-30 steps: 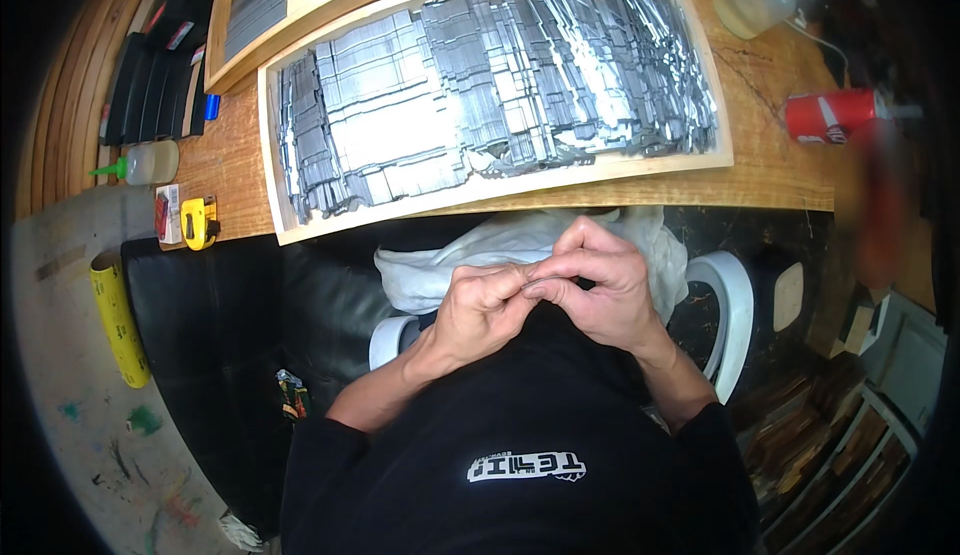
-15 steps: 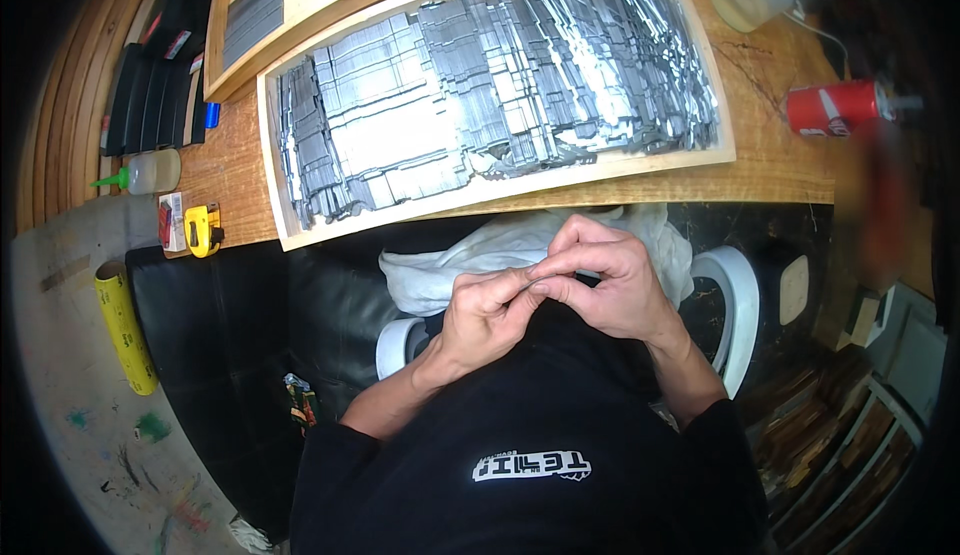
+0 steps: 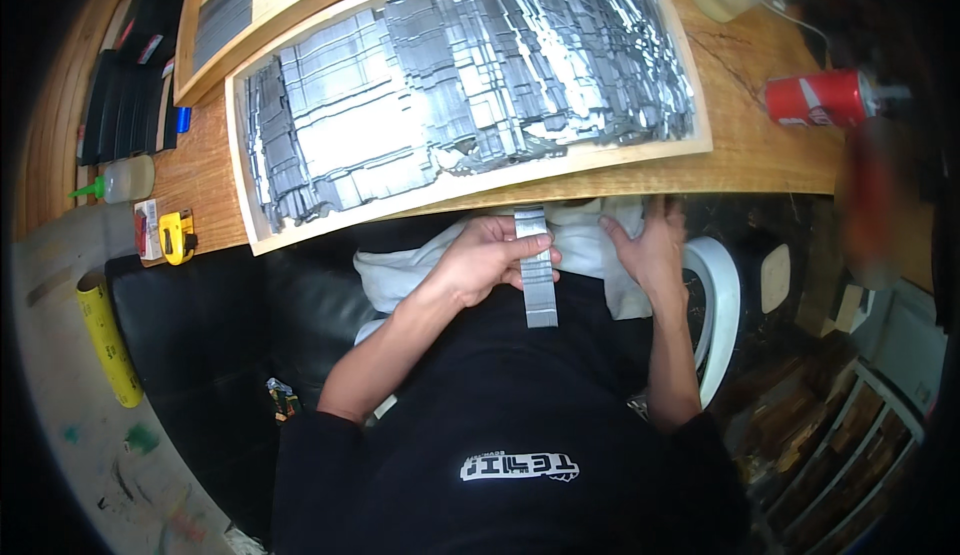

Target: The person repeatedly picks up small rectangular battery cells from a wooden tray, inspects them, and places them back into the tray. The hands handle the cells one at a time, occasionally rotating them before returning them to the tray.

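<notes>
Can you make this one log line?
left hand: holds banded grey strip | right hand: open, near white cloth | wooden tray: grey strips inside

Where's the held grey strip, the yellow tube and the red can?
Grey strip [image 3: 538,275]: head view, its middle.
Yellow tube [image 3: 110,343]: head view, its curved side.
Red can [image 3: 822,98]: head view, its curved side.

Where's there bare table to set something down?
Bare wood lies between the front tray and red can on the right; a narrower patch separates tray from yellow tape measure. Grey strips crowd the tray; box and green-tipped bottle crowd the left end.
</notes>
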